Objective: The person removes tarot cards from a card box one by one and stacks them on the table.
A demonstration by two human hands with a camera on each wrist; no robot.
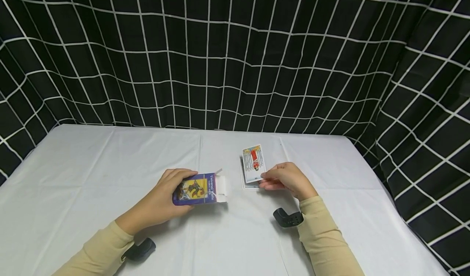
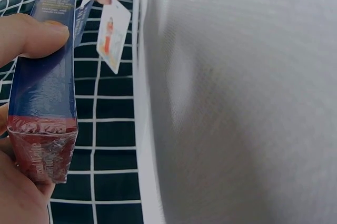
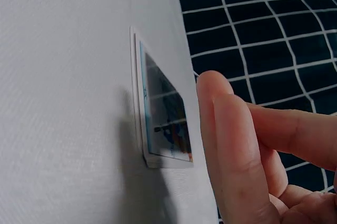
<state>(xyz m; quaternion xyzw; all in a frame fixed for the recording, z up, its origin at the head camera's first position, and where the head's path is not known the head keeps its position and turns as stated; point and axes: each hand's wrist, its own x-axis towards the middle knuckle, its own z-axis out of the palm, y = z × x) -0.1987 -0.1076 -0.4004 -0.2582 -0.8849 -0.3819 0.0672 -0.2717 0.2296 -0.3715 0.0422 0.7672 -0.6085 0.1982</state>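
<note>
My left hand (image 1: 165,198) grips a blue tarot deck box (image 1: 195,188) with a yellow picture on its front. The box lies sideways, its opened white end flap (image 1: 221,188) facing right. In the left wrist view, my thumb presses the box's narrow side (image 2: 45,87), and clear wrap covers the red end. My right hand (image 1: 286,179) pinches a card (image 1: 253,164) by its lower right corner; the card has a red and white figure and text. Under it, a few cards (image 1: 251,187) lie stacked on the table, mostly hidden in the head view; their top picture (image 3: 168,113) shows in the right wrist view.
A white cloth covers the table (image 1: 110,166). Black fabric with a white grid (image 1: 205,64) hangs behind and along both sides. Dark wrist devices (image 1: 288,218) sit on both forearms, beside beige sleeves (image 1: 327,239).
</note>
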